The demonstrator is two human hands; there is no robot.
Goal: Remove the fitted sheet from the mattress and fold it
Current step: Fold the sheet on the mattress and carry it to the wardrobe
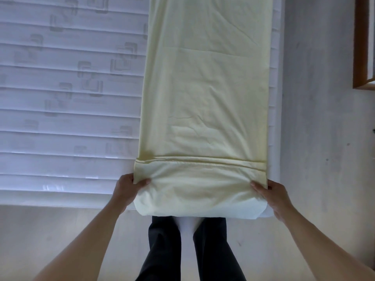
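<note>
The pale yellow fitted sheet (205, 88) lies folded into a long strip along the right side of the bare white quilted mattress (67, 110). Its near end is turned up into a rounded fold hanging over the mattress's front edge. My left hand (126, 189) pinches the left corner of that fold, thumb on top. At the fold's right corner, my right hand (274, 196) grips the cloth, fingers over the top.
The mattress's front edge runs across the view at about hand height. Below it is pale floor (60, 230) with my dark-trousered legs (186, 250). Grey floor runs along the right side, with a brown wooden frame (361, 57) at the upper right.
</note>
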